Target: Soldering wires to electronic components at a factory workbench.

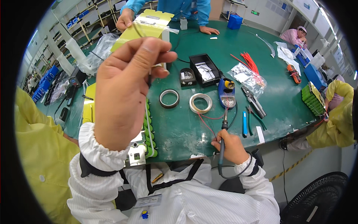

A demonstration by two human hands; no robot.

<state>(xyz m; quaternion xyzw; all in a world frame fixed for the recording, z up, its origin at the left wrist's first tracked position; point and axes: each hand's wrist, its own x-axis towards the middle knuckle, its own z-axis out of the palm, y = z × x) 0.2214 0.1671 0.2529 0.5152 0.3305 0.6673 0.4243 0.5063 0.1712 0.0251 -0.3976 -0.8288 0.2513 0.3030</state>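
The left hand's (125,80) fingers are curling nearly closed, pinching a thin dark strand (150,80) high over the table's left part; its far end is blurring. The right hand's (231,147) fingers are wrapping snugly round a soldering iron (222,149) just past the near edge, the iron's tip reaching up to the blue stand (223,89). Below the left wrist, a row of green cells (149,130) is running toward that edge. Between it and the iron, green tabletop (179,136) is stretching as open room, reaching up to a dark tape roll (169,106) and a cream one (201,111). Right of the iron, a blue-handled tool (244,124) and green-handled pliers (250,121) are crowding the space.
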